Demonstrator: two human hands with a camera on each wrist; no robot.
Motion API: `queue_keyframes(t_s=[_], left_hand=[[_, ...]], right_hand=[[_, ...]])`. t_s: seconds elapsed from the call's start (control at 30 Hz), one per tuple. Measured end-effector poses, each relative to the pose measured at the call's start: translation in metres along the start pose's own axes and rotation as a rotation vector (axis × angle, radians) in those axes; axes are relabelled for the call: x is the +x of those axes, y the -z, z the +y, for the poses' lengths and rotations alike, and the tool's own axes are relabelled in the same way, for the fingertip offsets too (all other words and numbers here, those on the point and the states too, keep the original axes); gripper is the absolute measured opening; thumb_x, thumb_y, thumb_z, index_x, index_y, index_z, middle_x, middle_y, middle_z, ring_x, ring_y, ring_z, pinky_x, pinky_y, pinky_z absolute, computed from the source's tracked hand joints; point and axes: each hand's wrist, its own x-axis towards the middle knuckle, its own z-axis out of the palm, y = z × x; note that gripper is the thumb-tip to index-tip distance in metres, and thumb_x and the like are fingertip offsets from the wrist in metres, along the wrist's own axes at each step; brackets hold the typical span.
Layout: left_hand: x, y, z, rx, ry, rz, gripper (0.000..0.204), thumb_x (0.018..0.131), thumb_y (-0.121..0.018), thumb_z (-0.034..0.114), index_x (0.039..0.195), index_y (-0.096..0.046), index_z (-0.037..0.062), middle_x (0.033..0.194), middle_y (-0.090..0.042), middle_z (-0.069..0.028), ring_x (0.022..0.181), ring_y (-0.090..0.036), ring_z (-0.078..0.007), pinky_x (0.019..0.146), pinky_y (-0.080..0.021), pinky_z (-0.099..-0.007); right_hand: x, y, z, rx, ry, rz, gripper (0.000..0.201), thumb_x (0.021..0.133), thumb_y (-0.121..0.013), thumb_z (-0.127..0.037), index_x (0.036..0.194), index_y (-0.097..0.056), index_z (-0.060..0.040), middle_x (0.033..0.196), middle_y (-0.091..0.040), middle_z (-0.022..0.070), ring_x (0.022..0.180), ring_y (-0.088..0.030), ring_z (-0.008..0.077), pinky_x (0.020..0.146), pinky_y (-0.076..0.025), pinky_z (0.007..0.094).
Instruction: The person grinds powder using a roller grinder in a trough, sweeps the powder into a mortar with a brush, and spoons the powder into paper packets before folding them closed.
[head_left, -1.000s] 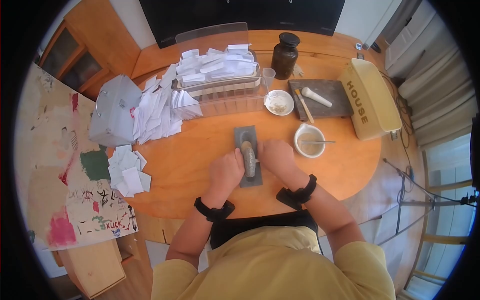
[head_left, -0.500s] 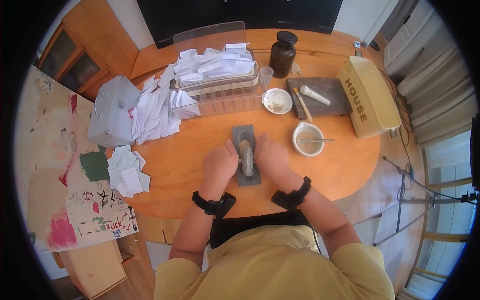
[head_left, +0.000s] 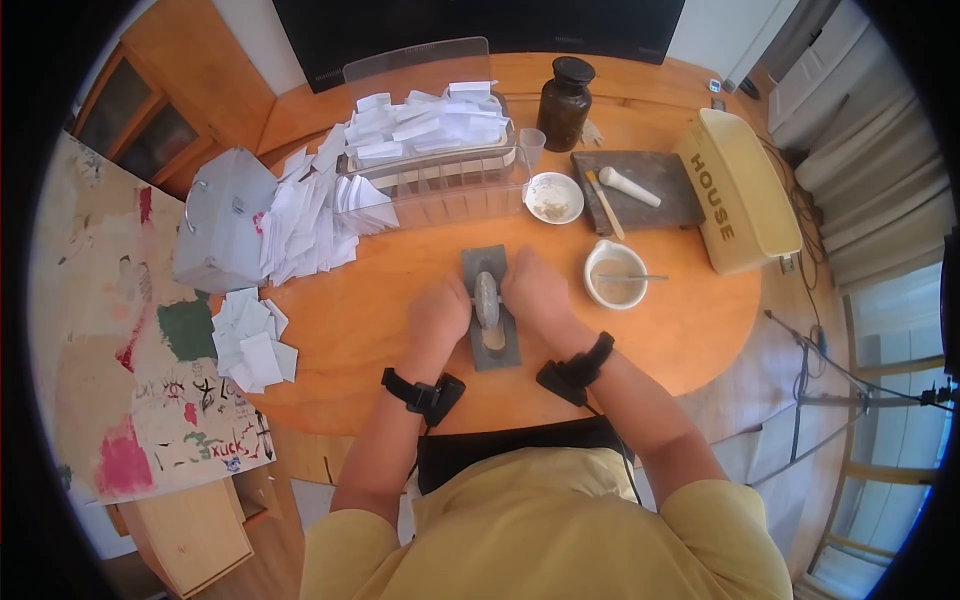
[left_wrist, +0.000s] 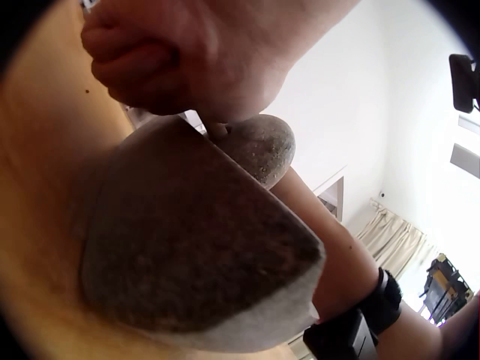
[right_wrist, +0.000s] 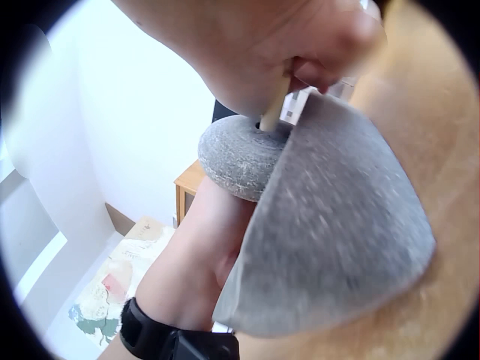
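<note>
A long grey stone grinding trough (head_left: 505, 358) lies lengthwise before the person on the wooden table. Upright in its groove stands a stone grinding wheel (head_left: 487, 298), nearer the far end. A pale wooden axle (right_wrist: 276, 106) runs through the wheel's hub. The left hand (head_left: 440, 312) grips the axle's left end with curled fingers, while the right hand (head_left: 537, 292) grips its right end. In the left wrist view, the trough's dark side fills the lower middle below the fist. Light tan material shows in the groove behind the wheel, on the person's side.
Right of the hands sits a white mortar (head_left: 615, 290) with a thin stick across it. Beyond are a white dish (head_left: 553, 198), a dark slab (head_left: 660, 215) with brush and pestle, a brown jar (head_left: 566, 105) and a yellow bin (head_left: 745, 200). Paper slips (head_left: 300, 225) crowd the left.
Both hands have rolled the wheel along the groove, away from the person toward the trough's far end. The near part of the groove is now exposed. The trough stays in place.
</note>
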Motion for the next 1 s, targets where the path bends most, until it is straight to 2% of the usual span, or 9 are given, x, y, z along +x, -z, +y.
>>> queue_keyframes(t_s=[0.13,0.23,0.4,0.53,0.63,0.83,0.93,1.0], left_hand=[[0.000,-0.002,-0.003,0.039,-0.031,0.077,0.053,0.098,-0.031,0.028,0.068,-0.065,-0.0013,0.068,-0.063,-0.0240,0.069,-0.062,-0.0429,0.066,-0.050,-0.0507],[-0.010,0.007,0.006,0.035,-0.014,0.035,0.053,0.098,-0.031,0.027,0.068,-0.065,-0.0018,0.069,-0.063,-0.0247,0.068,-0.062,-0.0431,0.064,-0.050,-0.0502],[-0.009,0.007,0.005,0.016,-0.037,-0.003,0.052,0.098,-0.032,0.025,0.068,-0.064,-0.0019,0.070,-0.063,-0.0246,0.066,-0.062,-0.0428,0.063,-0.050,-0.0501],[-0.010,0.001,-0.001,-0.009,-0.093,0.063,0.052,0.098,-0.032,0.025,0.067,-0.064,-0.0017,0.068,-0.063,-0.0239,0.064,-0.061,-0.0429,0.062,-0.049,-0.0501],[-0.015,0.004,0.002,0.005,-0.067,0.025,0.050,0.097,-0.033,0.025,0.069,-0.063,-0.0025,0.069,-0.062,-0.0252,0.066,-0.061,-0.0433,0.062,-0.049,-0.0506],[-0.020,0.005,0.001,-0.015,-0.046,-0.004,0.048,0.097,-0.033,0.025,0.073,-0.063,-0.0029,0.073,-0.062,-0.0263,0.070,-0.061,-0.0439,0.063,-0.049,-0.0516],[-0.017,0.010,0.007,-0.014,-0.023,-0.006,0.049,0.097,-0.032,0.026,0.072,-0.063,-0.0029,0.073,-0.062,-0.0262,0.070,-0.061,-0.0444,0.065,-0.049,-0.0516],[-0.015,0.009,0.006,-0.016,-0.040,-0.001,0.048,0.097,-0.033,0.025,0.073,-0.063,-0.0028,0.073,-0.063,-0.0257,0.070,-0.061,-0.0444,0.065,-0.049,-0.0516]], right_hand=[[0.005,0.000,0.001,-0.018,0.000,-0.054,0.026,0.093,-0.042,-0.022,0.098,-0.051,0.0017,0.082,-0.065,0.0251,0.078,-0.064,0.0424,0.072,-0.051,0.0504],[-0.003,0.007,-0.002,-0.004,-0.030,-0.103,0.025,0.092,-0.042,-0.021,0.098,-0.051,0.0014,0.083,-0.066,0.0250,0.079,-0.064,0.0420,0.072,-0.051,0.0498],[-0.004,0.005,-0.004,0.006,-0.073,-0.088,0.026,0.096,-0.039,-0.024,0.094,-0.051,-0.0002,0.080,-0.064,0.0248,0.078,-0.063,0.0442,0.070,-0.050,0.0516],[-0.005,0.002,-0.002,-0.021,-0.040,-0.049,0.026,0.096,-0.040,-0.025,0.095,-0.051,-0.0018,0.078,-0.064,0.0242,0.076,-0.063,0.0445,0.070,-0.050,0.0511],[-0.007,0.000,-0.004,0.003,-0.101,-0.055,0.026,0.097,-0.040,-0.025,0.097,-0.051,-0.0022,0.079,-0.065,0.0234,0.075,-0.063,0.0435,0.070,-0.050,0.0507],[-0.016,0.002,-0.003,0.049,-0.066,-0.043,0.025,0.098,-0.038,-0.025,0.102,-0.049,-0.0027,0.080,-0.065,0.0248,0.077,-0.063,0.0435,0.069,-0.049,0.0513],[-0.008,0.005,-0.010,0.061,-0.134,-0.062,0.025,0.098,-0.039,-0.024,0.101,-0.050,-0.0029,0.081,-0.065,0.0246,0.078,-0.063,0.0436,0.069,-0.049,0.0510],[-0.008,0.002,-0.004,0.051,-0.112,-0.070,0.025,0.098,-0.039,-0.025,0.101,-0.050,-0.0030,0.081,-0.065,0.0241,0.078,-0.063,0.0433,0.069,-0.049,0.0510]])
